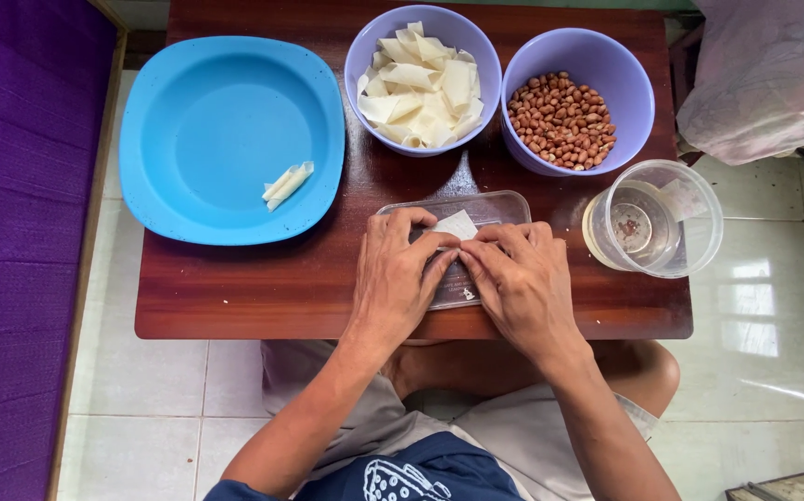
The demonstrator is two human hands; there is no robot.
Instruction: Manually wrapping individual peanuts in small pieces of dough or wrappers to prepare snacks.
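While both hands meet at the middle of the frame, a small pale wrapper sheet lies on a clear flat plastic lid, its upper corner showing just above the fingertips. The left hand and the right hand rest side by side on the lid, fingers curled inward and pinching the lower part of the sheet between them; the part under the fingers is hidden, so how it is folded cannot be told.

Above the hands, at upper centre, a lilac bowl holds a heap of cut pale wrapper pieces. Just beside it to the right, a second lilac bowl holds red-brown peanuts. At the right of the hands stands a clear plastic cup holding a little clear liquid, with reddish specks at its bottom. In the upper left of the frame sits a wide blue plate, and on its right part lies one rolled pale wrapper.

All of these stand on a dark red-brown wooden table. Purple fabric runs down the left edge of the frame, and a pale pink cloth fills the upper right corner. White floor tiles show below and right of the table. Nothing lies between the hands and the bowls.
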